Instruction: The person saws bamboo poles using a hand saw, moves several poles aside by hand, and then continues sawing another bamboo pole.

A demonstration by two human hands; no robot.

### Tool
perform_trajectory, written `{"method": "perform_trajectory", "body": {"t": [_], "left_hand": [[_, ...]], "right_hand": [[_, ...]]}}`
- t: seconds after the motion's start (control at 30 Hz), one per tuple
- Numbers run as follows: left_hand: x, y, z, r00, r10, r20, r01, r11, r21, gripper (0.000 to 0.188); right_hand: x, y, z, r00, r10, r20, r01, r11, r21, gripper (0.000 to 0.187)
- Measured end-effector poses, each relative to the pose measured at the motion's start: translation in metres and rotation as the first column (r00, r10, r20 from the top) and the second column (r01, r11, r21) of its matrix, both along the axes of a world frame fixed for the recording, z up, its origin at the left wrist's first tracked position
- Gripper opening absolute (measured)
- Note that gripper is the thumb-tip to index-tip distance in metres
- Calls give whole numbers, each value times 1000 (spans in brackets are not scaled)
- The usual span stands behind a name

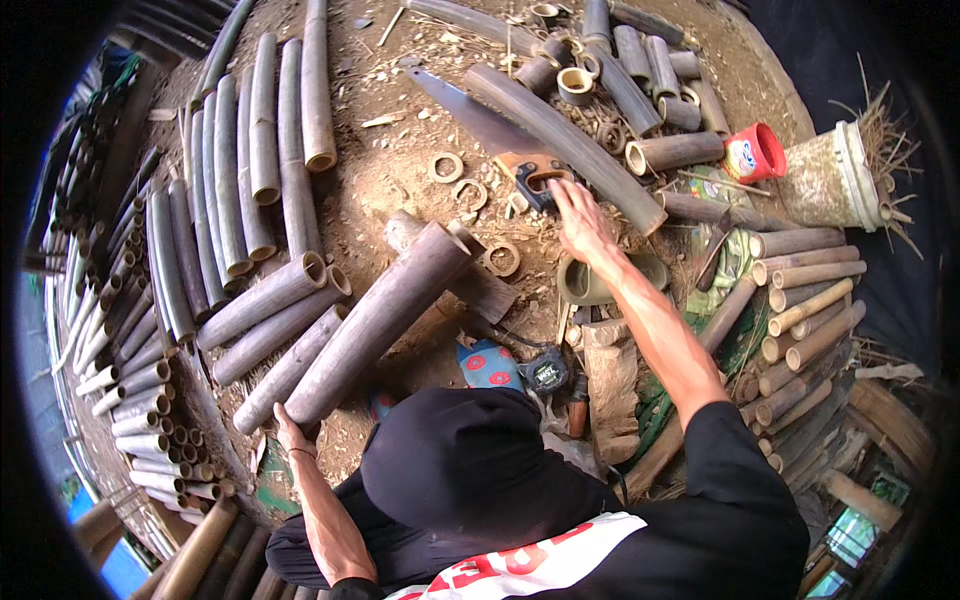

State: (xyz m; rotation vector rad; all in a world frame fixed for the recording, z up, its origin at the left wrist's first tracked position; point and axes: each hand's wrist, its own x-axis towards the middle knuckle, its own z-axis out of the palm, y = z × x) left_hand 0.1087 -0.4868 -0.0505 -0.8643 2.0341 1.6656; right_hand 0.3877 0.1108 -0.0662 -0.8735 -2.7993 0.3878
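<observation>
Earth floor (365, 205), strewn with shavings (383, 119), is flanked by bamboo stacks (810, 308) at frame left and right. Left of centre, a thick tube (375, 325) is held by the left fingers (284, 415); upper centre, a saw (475, 115) is touched by the right fingers (571, 195), whose grip cannot be told.

Soft light makes the ground (372, 185) bright in the middle; the dark sheet (835, 60) at far right is dim. Toward black edges, shapes become curved.

Head view: wide fisheye, high up, facing steeply down past black headwear (450, 460) onto nearby dirt ground (368, 195).
</observation>
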Motion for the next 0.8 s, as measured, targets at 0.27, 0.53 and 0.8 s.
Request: {"method": "perform_trajectory", "body": {"t": [0.27, 0.53, 0.8], "left_hand": [[-10, -17, -9, 994, -47, 96, 42, 998, 52, 83], [-16, -26, -6, 998, -8, 64, 6, 999, 37, 80], [-12, -21, -13, 1000, -6, 20, 8, 998, -56, 73]], "right_hand": [[-49, 21, 5, 994, 113, 2, -113, 992, -60, 71], [70, -140, 169, 731, -336, -594, -213, 715, -666, 60], [188, -216, 207, 915, -228, -333, 12, 840, -543, 52]]}}
